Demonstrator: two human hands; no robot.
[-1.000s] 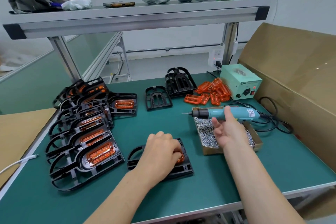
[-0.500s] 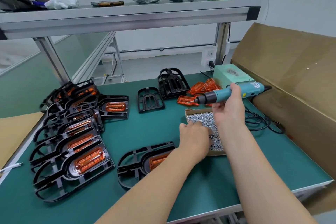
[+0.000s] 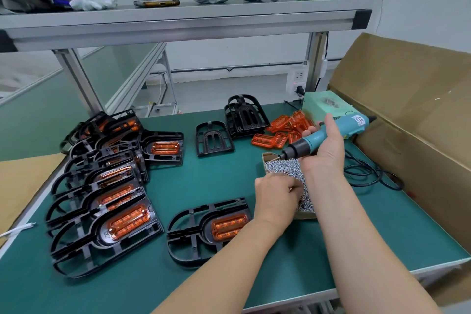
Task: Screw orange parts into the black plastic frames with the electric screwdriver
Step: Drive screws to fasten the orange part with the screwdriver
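A black plastic frame with an orange part seated in it lies on the green mat near the front. My left hand is over the near end of the screw box, fingers curled down into the small silver screws; what they hold is hidden. My right hand grips the teal electric screwdriver, whose tip points down-left at the far end of the box. Loose orange parts lie behind the box.
Several finished frames with orange parts are stacked at the left. Two bare black frames lie at the back. A green power unit, black cable and cardboard wall are at the right. A metal shelf spans overhead.
My left hand left the frame and moved right into the screw box. My right hand tilted the screwdriver so its tip dropped to the box.
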